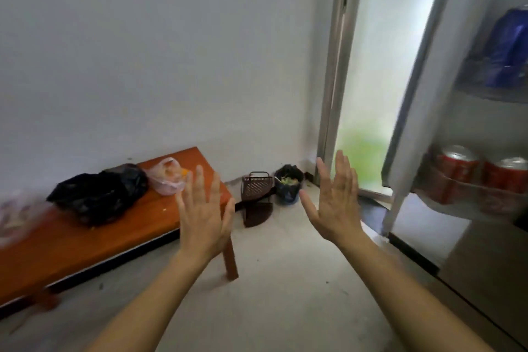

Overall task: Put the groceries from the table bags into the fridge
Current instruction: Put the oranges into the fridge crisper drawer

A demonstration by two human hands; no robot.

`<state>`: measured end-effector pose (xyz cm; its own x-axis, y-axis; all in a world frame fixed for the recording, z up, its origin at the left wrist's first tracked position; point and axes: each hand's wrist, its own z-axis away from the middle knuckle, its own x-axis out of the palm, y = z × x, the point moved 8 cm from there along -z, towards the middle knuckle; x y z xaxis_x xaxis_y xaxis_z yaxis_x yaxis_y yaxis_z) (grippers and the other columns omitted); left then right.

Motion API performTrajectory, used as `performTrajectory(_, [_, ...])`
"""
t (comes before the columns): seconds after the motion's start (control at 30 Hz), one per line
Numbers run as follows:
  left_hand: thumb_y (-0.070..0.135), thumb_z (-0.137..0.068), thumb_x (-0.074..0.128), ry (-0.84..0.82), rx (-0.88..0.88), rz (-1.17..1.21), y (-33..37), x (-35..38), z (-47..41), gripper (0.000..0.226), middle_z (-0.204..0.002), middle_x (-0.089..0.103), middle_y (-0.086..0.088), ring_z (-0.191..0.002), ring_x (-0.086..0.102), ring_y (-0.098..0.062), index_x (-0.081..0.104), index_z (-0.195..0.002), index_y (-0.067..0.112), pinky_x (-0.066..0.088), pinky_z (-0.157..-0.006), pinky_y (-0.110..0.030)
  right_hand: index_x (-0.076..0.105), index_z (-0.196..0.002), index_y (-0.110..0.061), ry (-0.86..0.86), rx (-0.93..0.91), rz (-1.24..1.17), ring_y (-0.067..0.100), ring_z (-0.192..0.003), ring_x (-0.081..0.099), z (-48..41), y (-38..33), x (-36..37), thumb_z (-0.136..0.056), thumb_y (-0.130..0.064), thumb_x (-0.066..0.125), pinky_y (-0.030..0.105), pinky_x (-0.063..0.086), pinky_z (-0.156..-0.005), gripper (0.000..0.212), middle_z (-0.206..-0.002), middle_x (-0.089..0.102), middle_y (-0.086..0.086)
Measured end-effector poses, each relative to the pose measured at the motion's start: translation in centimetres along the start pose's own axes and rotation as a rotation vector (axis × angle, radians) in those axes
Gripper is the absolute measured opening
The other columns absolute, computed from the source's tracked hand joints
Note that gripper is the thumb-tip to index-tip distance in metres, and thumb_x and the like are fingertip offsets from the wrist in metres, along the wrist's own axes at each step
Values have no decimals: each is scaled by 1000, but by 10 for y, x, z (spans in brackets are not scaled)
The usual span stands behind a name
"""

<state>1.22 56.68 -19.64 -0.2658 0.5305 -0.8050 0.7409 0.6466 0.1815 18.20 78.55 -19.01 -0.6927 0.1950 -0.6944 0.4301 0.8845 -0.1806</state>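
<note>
While flat, left hand (pixel 204 217) and right hand (pixel 335 204) aloft

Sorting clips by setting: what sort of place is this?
Probably a home kitchen corner: open fridge door holding red cans, grocery bags on a low orange table, a waste bin nearby.

From my remote feed all I see of the person is a bare left forearm (pixel 148 303) and a bare right forearm (pixel 405 294), uncovered down to the frame's lower edge, narrowing at the wrists into a bare left hand (pixel 203 217) and right hand (pixel 334 208) with long, slender fingers.
</note>
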Motion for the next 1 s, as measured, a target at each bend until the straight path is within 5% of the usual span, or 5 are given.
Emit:
performTrajectory(0.23, [55,-97,21,-93,-206,-107,-183,-9,-33,71,-164,12,-15,-152,9,-33,27,-155,15,16,-120,-57,14,-158,-23,-189,-93,-91,34,-153,8,-69,-151,139,-92,-55,56,56,19,-121,84,-166,4,15])
performTrajectory(0.5, [55,-101,22,-131,-284,-77,-286,36,-77,67,-166,1,-9,-153,-2,-25,18,-157,19,5,-121,-49,5,-159,-29,-333,-72,-144,29,-154,4,-120,-201,260,-98,-59,46,43,5,-118,79,-167,0,9])
performTrajectory(1.0, [41,-104,31,-328,-233,-88,-414,215,-307,55,-164,17,-10,-151,12,-25,30,-153,17,17,-122,-44,32,-154,-10,-506,22,-358,32,-140,40,-314,-215,521,-105,-29,43,46,45,-107,54,-153,40,15])
